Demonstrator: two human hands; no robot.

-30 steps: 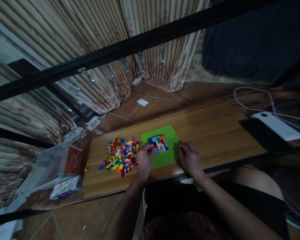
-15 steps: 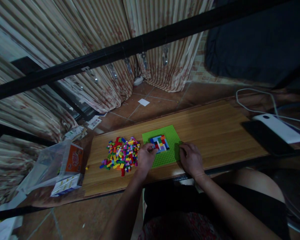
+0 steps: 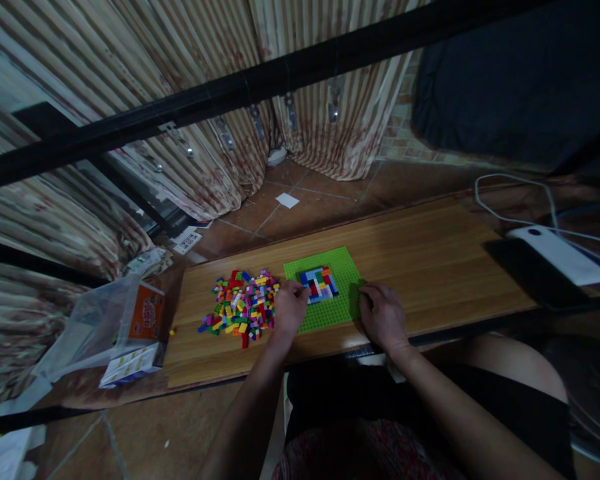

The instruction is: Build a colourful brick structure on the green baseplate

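A green studded baseplate lies on the wooden board, bearing a low block of toy bricks in blue, white, red and other colours. My left hand is at the plate's left side, thumb and fingers pinched together close to the block's left edge; what sits between the fingertips, if anything, is too small to make out. At the plate's right edge my right hand rests with curled fingers, thumb and forefinger gripping the edge. A heap of loose coloured bricks spreads just left of my left hand.
The wooden board has a dark flat item and a white device with a cable at its right end. Beyond the left end stand a clear plastic bin and a small box. A black bar crosses above.
My left hand has drawn slightly left, away from the brick block, uncovering more of its left edge. My right hand stays at the plate's edge. The view has shifted a little.
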